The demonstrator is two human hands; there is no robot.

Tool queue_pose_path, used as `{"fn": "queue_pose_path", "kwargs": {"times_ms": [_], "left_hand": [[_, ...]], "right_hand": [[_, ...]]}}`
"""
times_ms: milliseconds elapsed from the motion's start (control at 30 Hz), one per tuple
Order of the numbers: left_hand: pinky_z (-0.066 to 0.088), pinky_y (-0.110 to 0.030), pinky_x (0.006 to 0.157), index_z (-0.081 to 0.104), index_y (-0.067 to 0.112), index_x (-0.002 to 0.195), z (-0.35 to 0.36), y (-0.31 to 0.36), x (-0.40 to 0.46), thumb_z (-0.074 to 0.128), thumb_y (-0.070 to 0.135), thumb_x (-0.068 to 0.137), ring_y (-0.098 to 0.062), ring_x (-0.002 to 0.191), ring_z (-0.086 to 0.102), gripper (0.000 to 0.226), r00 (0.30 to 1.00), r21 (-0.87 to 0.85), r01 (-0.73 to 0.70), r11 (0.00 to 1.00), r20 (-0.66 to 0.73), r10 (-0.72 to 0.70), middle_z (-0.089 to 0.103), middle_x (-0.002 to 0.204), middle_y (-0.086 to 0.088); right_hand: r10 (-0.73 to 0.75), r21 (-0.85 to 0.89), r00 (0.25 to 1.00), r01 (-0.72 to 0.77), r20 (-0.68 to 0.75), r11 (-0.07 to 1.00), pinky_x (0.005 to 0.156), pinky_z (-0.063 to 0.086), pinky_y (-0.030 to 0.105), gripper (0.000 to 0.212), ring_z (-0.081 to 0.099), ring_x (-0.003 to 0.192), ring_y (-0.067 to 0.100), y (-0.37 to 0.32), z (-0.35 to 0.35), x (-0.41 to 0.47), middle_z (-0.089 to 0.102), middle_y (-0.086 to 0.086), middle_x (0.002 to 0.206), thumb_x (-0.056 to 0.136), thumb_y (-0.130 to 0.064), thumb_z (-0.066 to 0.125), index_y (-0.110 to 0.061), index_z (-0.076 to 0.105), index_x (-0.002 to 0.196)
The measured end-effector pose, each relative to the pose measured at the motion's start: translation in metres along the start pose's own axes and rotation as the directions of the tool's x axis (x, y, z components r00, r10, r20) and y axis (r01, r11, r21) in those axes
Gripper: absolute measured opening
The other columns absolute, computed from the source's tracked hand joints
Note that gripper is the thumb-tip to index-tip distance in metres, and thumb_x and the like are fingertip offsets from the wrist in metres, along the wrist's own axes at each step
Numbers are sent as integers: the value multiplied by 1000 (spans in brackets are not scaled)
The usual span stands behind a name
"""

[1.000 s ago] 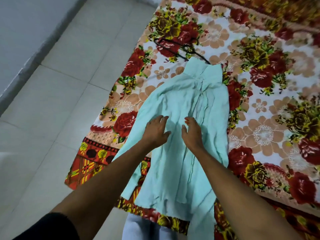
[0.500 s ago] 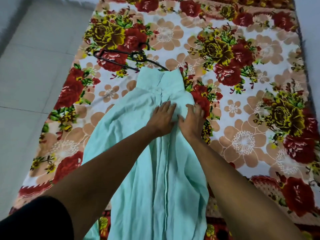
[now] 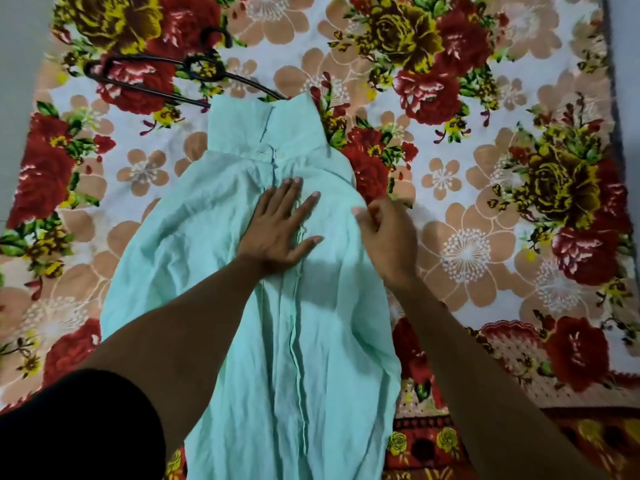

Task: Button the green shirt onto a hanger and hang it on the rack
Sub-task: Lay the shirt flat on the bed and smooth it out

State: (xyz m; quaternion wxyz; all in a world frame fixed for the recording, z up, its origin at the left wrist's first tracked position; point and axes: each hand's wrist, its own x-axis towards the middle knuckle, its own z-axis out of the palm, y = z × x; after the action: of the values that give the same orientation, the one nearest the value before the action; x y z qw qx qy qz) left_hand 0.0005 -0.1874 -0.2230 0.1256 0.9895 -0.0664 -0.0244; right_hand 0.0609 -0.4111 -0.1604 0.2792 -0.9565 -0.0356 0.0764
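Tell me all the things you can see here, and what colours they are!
green shirt: one, pale mint green, spread flat down the middle of the blanket.
hanger: one, black, on the blanket beyond the shirt's collar, one end under it.
blanket: one, white with red, yellow and peach flowers, under everything.
floor: grey strip at the left edge.
left hand: one, fingers spread, presses flat on the shirt's chest.
right hand: one, fingers curled at the shirt's right edge.
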Motion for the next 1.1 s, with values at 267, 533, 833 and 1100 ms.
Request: {"fn": "queue_pose_path", "kwargs": {"times_ms": [267, 533, 833, 1100], "left_hand": [[10, -50, 126, 15, 26, 163, -10, -7, 16, 37, 66, 98, -28, 159, 4, 80, 1000, -5, 13, 1000, 17, -13, 6, 171, -13], [5, -58, 125, 9, 16, 164, -11, 41, 13, 45, 51, 101, -36, 157, 3, 80, 993, -44, 120, 992, 16, -120, 3, 169, -21], [3, -47, 128, 8, 9, 163, 21, 141, -83, 36, 30, 106, -29, 159, 2, 67, 972, -102, -11, 995, 232, 34, 9, 170, -15], [2, -45, 128, 14, 3, 161, 18, 190, -100, 39, 35, 104, -34, 158, 2, 70, 953, -113, -172, 979, 232, 195, 5, 169, -19]], "right_hand": [[24, -12, 997, -23, 80, 1000, 66, 37, 31, 25, 62, 73, 30, 32, -8, -20, 62, 11, 76, 95, -34, 65, -9, 66, 93], [185, -77, 970, -175, 157, 982, 95, 52, 48, 82, 56, 119, 35, 44, -28, -76, 58, 14, 128, 82, -75, 62, -13, 48, 134], [339, -28, 908, -343, 246, 939, 80, 51, 31, 33, 69, 107, 31, 68, -37, -148, 75, 11, 113, 91, -31, 71, -13, 71, 119], [457, 341, 888, -447, 55, 827, 89, 55, 46, 54, 64, 100, 25, 98, -65, -177, 64, 5, 107, 84, -51, 76, -11, 53, 113]]}}
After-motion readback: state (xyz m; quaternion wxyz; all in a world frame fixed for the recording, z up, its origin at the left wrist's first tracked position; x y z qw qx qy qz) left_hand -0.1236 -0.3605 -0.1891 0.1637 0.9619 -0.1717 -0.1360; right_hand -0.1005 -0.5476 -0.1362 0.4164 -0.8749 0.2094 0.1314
